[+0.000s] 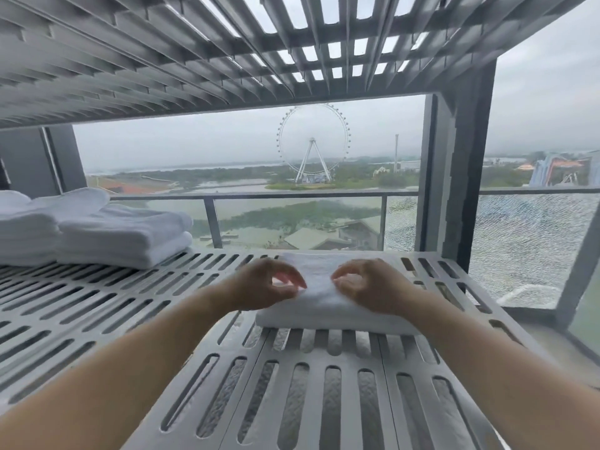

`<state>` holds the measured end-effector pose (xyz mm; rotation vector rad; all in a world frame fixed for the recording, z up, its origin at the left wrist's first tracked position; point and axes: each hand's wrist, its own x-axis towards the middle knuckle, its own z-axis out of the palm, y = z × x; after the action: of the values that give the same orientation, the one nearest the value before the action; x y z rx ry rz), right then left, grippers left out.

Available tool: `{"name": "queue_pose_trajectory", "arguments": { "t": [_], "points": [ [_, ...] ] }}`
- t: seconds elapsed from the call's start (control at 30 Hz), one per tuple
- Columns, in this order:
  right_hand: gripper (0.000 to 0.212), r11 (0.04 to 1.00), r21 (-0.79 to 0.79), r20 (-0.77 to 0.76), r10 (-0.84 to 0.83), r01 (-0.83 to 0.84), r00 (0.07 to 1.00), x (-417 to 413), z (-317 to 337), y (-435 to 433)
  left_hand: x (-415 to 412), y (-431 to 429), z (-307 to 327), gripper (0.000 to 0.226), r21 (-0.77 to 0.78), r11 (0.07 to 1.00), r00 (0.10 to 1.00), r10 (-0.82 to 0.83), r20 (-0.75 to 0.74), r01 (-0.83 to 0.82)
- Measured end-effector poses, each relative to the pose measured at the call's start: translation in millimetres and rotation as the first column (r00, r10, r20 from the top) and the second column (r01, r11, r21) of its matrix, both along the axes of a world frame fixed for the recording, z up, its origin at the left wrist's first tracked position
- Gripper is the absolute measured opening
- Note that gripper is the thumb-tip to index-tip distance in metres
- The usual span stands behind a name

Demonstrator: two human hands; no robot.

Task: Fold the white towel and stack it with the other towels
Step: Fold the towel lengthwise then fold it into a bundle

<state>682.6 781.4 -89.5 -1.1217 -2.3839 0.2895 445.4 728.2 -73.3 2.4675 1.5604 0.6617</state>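
Note:
A folded white towel (319,306) lies on the slotted grey shelf (130,306), right of centre. My left hand (264,284) sits on its left part, fingers curled, thumb and fingertips pinching the top layer. My right hand (367,284) mirrors it on the right part, also pinching the cloth. A stack of folded white towels (97,232) rests at the shelf's far left, well apart from both hands.
A second slotted shelf (194,60) hangs close overhead. A grey upright post (467,177) stands at the shelf's back right. Behind the shelf runs a glass balcony railing (292,195). Bare shelf lies between the stack and the folded towel.

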Motion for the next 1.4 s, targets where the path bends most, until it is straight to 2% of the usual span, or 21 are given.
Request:
{"name": "queue_pose_trajectory", "arguments": {
  "t": [0.07, 0.13, 0.2, 0.3, 0.37, 0.43, 0.53, 0.6, 0.8, 0.9, 1.03, 1.13, 1.4],
  "points": [
    [0.040, 0.999, 0.015, 0.166, 0.025, -0.028, 0.986, 0, -5, -4, 0, -10, -13, 0.015, 0.069, 0.998, 0.991, 0.010, -0.132, -0.001],
    [0.041, 0.997, 0.045, 0.254, 0.043, -0.056, 0.966, 3, -7, -7, 0, -16, -20, 0.019, 0.108, 0.994, 0.977, 0.025, -0.213, -0.002],
    [0.035, 0.998, 0.021, 0.209, 0.058, -0.064, 0.976, 6, -6, -12, 1, -18, -18, 0.022, 0.118, 0.993, 0.956, 0.033, -0.290, 0.001],
    [0.028, 0.998, -0.013, 0.006, 0.061, -0.061, 0.998, 10, -3, -21, 4, -18, -7, 0.026, 0.102, 0.994, 0.918, 0.062, -0.391, -0.024],
    [0.032, 0.997, 0.025, -0.015, 0.067, -0.067, 0.998, 15, -2, -28, 11, -20, -3, 0.033, 0.154, 0.988, 0.885, 0.101, -0.454, -0.034],
    [0.050, 0.994, 0.070, 0.089, 0.074, -0.081, 0.993, 17, -1, -34, 23, -21, -3, 0.045, 0.213, 0.977, 0.853, 0.108, -0.510, 0.004],
    [0.087, 0.991, 0.123, 0.268, 0.018, -0.053, 0.963, 16, 0, -36, 47, -18, -12, 0.081, 0.154, 0.988, 0.810, 0.081, -0.581, 0.012],
    [0.096, 0.987, 0.160, 0.328, -0.071, 0.019, 0.942, 12, -1, -36, 59, -13, -20, 0.089, 0.144, 0.989, 0.788, 0.122, -0.603, -0.043],
    [0.068, 0.964, 0.220, 0.430, -0.236, 0.153, 0.871, -3, -4, -43, 65, -8, -17, 0.061, 0.220, 0.965, 0.822, 0.240, -0.517, -0.143],
    [0.048, 0.918, 0.321, 0.369, -0.346, 0.231, 0.863, -8, -4, -47, 63, -14, -12, 0.054, 0.280, 0.949, 0.825, 0.274, -0.495, -0.148],
    [0.026, 0.878, 0.427, 0.276, -0.355, 0.217, 0.893, -10, -4, -53, 56, -26, -18, 0.056, 0.328, 0.926, 0.850, 0.321, -0.417, -0.189],
    [0.025, 0.872, 0.444, 0.242, -0.340, 0.208, 0.909, -11, -1, -61, 45, -37, -24, 0.061, 0.342, 0.912, 0.847, 0.357, -0.394, -0.226],
    [0.038, 0.861, 0.439, 0.110, -0.336, 0.258, 0.935, -49, 20, -113, -6, -93, 7, 0.055, 0.556, 0.822, 0.847, 0.378, -0.374, -0.121]
  ]
}}
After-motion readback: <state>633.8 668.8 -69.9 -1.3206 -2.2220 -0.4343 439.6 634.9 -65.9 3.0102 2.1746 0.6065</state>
